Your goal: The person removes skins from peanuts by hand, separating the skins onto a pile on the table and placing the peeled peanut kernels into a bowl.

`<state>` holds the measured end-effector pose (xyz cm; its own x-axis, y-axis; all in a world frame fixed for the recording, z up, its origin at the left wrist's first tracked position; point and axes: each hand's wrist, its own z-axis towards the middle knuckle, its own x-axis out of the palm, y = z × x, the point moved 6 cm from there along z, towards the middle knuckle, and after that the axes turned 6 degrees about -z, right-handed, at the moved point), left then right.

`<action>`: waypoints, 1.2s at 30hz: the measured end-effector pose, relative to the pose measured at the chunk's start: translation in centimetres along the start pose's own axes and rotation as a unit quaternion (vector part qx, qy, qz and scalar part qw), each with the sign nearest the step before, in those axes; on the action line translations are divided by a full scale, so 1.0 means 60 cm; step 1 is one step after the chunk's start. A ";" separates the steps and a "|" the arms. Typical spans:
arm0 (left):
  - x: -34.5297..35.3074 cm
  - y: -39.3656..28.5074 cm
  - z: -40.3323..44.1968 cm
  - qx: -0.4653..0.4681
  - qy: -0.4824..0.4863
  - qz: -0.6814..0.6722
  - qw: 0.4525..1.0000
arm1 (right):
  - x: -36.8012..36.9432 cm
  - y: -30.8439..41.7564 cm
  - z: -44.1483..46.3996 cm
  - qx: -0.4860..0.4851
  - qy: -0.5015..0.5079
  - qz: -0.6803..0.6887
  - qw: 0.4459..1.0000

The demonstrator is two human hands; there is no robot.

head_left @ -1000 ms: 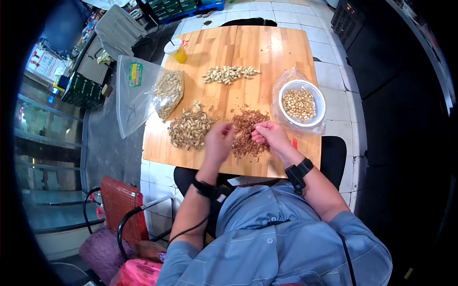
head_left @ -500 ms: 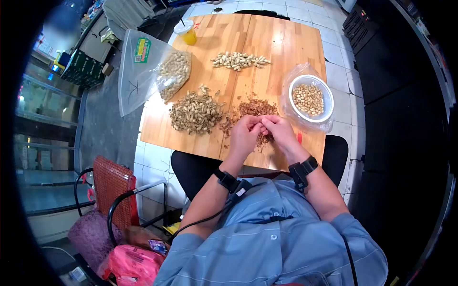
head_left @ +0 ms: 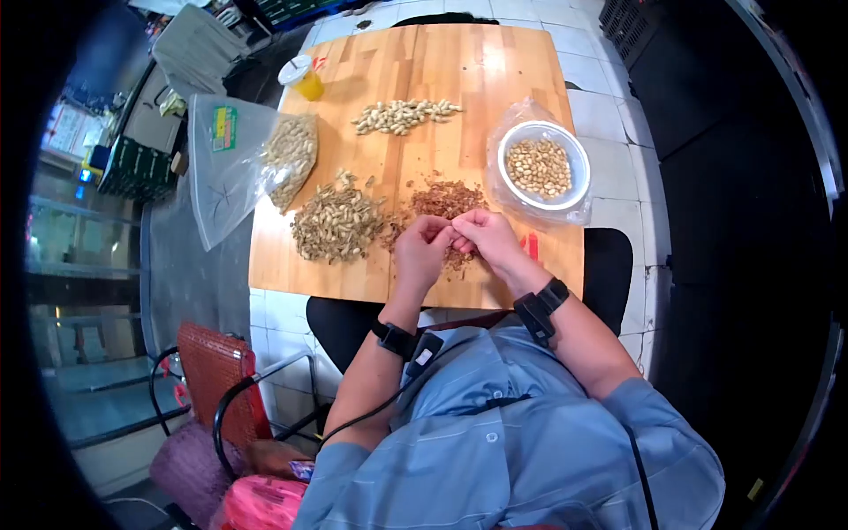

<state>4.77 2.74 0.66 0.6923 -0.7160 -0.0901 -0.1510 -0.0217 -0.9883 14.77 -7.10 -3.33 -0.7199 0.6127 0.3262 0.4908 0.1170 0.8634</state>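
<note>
My left hand (head_left: 421,250) and my right hand (head_left: 488,237) meet fingertip to fingertip near the table's front edge. Both are closed in a pinch; whatever lies between the fingers is too small or hidden to make out. Beneath and just beyond them spreads a heap of reddish-brown peanut skins (head_left: 448,196). To the left of my left hand lies a pile of broken peanut shells (head_left: 334,226). A white bowl (head_left: 579,181), set in clear plastic, stands beyond my right hand and holds shelled peanuts (head_left: 539,168). Unshelled peanuts (head_left: 402,117) lie in a loose row farther back.
On the wooden table (head_left: 424,62), a clear bag (head_left: 287,159) of unshelled peanuts hangs over the left edge. A lidded cup (head_left: 303,79) of yellow drink stands behind it. A red item (head_left: 532,246) lies by my right wrist. A chair (head_left: 216,375) stands at lower left.
The whole view has shifted, so the table and things on it appear farther left. My hands stay pinched together over the peanut skins, with only slight finger movement.
</note>
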 end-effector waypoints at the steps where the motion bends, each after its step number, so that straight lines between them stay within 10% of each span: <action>1: -0.004 -0.009 0.003 0.011 -0.013 0.022 1.000 | -0.003 -0.001 0.001 0.000 -0.003 -0.006 1.000; 13: 0.179 -0.172 0.088 0.098 0.095 0.044 0.990 | -0.036 0.013 -0.009 0.026 0.019 -0.033 0.999; 20: 0.061 -0.114 0.058 0.132 0.031 0.198 0.971 | -0.032 0.006 0.000 0.035 0.003 0.058 0.998; 36: -0.011 0.032 -0.008 -0.102 0.050 -0.121 0.986 | 0.013 0.016 -0.004 -0.035 0.018 -0.061 0.997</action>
<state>3.68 2.83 -1.13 0.6535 -0.7380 0.1683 -0.1360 -0.3332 -0.9330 14.56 -6.71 -2.11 -0.7902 0.5681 0.2298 0.3644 0.1341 0.9216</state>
